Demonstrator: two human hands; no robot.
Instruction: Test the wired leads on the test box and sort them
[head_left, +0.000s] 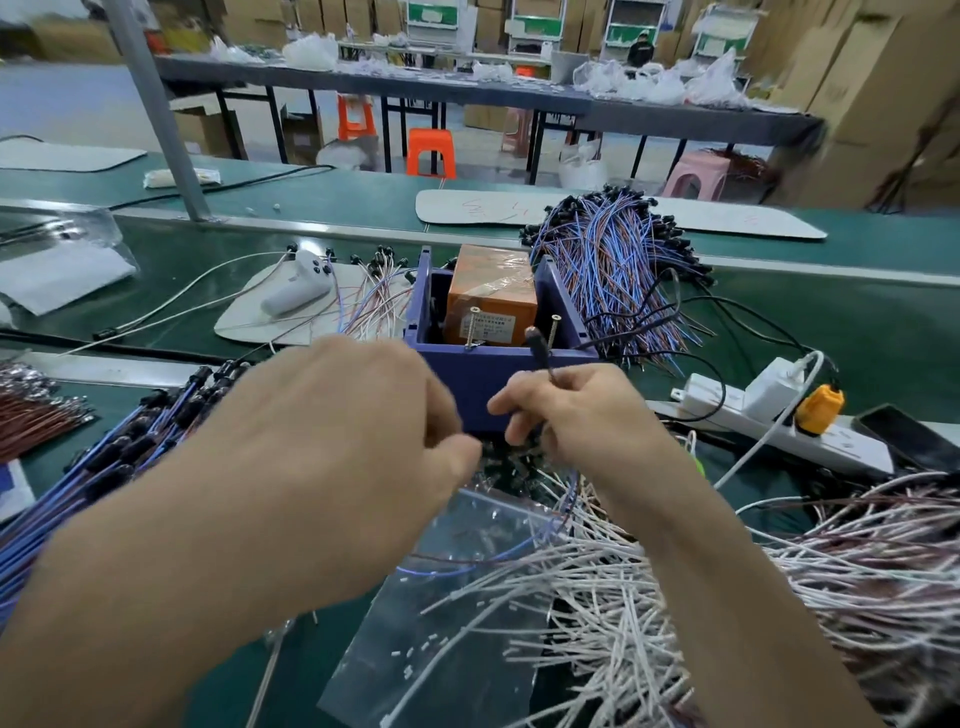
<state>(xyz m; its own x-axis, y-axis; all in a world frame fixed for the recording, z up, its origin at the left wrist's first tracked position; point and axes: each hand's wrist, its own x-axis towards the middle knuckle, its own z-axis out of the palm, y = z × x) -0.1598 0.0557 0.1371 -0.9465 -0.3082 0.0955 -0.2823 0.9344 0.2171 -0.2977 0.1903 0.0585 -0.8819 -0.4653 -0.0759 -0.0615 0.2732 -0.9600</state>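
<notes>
While both forearms reached in over the green bench (857, 322), the hands met just before the purple test box (467, 364).
The left hand (358, 415) lay knuckles-up with its fingers curled under and blurred; whether it pinched anything could not be told. The right hand (576, 415) curled round a black probe lead (537, 345), whose tip stood tilted above the box's front rim. A heap of white leads (623, 597) crowded the right forearm and a blue bundle (104, 467) lay beside the left, with only a clear bag (467, 597) between them. Behind the box sat another blue-and-brown bundle (613, 260), and a power strip (769, 421) lay to the right. Inside the box, two upright screws (472, 327) stood before an orange block (491, 291).
</notes>
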